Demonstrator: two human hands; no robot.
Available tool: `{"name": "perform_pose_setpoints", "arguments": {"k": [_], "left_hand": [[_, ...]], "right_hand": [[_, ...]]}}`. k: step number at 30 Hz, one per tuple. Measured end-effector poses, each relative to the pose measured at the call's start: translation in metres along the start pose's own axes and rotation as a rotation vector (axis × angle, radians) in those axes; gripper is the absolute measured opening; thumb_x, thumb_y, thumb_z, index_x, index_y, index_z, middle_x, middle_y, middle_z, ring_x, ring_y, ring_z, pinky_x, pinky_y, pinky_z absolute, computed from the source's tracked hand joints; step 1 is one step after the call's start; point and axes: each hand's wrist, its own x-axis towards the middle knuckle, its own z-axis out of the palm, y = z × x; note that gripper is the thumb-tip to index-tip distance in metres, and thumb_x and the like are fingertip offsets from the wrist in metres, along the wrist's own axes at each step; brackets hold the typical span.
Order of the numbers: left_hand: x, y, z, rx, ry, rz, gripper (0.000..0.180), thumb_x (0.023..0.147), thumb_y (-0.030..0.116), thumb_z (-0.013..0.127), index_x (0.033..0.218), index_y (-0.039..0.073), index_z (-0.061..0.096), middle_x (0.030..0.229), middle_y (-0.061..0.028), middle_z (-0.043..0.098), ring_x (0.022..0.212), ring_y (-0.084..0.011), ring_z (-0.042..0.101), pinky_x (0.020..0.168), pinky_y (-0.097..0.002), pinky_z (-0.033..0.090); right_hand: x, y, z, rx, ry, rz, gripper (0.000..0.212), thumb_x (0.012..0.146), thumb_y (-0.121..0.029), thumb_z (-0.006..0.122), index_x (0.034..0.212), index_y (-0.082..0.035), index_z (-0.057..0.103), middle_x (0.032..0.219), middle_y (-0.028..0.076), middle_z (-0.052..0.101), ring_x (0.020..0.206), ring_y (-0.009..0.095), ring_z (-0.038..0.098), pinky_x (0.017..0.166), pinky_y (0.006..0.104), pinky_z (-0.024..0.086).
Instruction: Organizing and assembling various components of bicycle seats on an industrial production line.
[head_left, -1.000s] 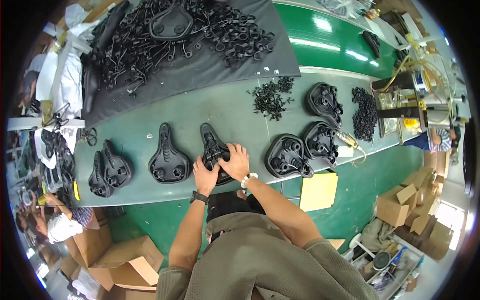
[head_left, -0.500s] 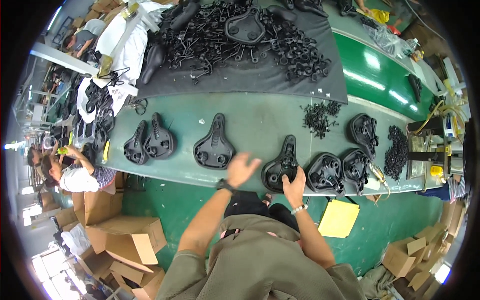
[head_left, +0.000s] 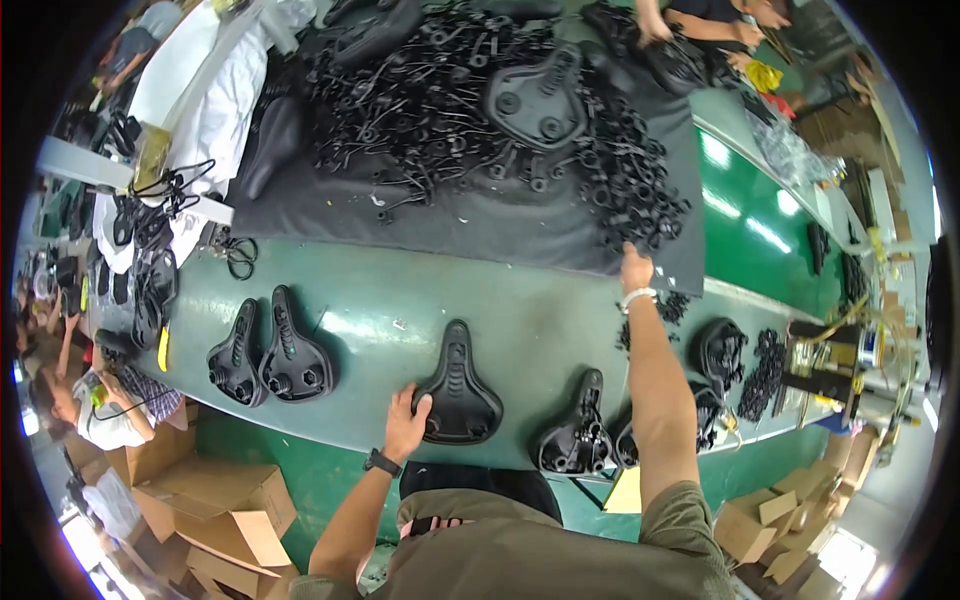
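Head view: left fingers (head_left: 424,407) touch a black, ribbed, pear-shaped saddle (head_left: 459,400).

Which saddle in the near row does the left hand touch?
The third saddle from the left: the left hand touches its left edge; the others have no hand on them.

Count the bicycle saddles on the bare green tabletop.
7 visible saddles: a pair at left, one at the left hand, one right of that, one partly hidden behind the right forearm, and two right of the forearm. More may be hidden.
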Motion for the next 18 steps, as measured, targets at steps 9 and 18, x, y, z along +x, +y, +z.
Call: {"name": "perform_pose_setpoints", "arguments": {"k": [9,18], "left_hand": [[0.093,0.075,-0.026,-0.308,0.038,0.038,0.042,0.093,0.029,0.069,0.121,-0.001,0.062,0.109,-0.0166,0.067,0.094,-0.0276,0.068,0.083,-0.0365,0.054],[0.175,0.079,0.024,-0.494,-0.093,-0.093,0.037,0.101,0.029,0.058,0.126,0.001,0.059,0.101,-0.0089,0.068,0.088,-0.0138,0.067,0.074,-0.0278,0.055]], "right_hand": [[-0.141,-0.041,0.062,0.532,-0.147,0.435,0.024,0.093,-0.025,0.066,0.082,-0.006,0.057,0.066,0.005,0.054,0.058,0.017,0.055,0.055,0.0324,0.049],[-0.266,-0.081,0.120,0.081,-0.854,0.270,0.029,0.093,-0.027,0.069,0.101,0.001,0.067,0.085,0.009,0.071,0.077,0.019,0.069,0.067,0.0334,0.054]]}}
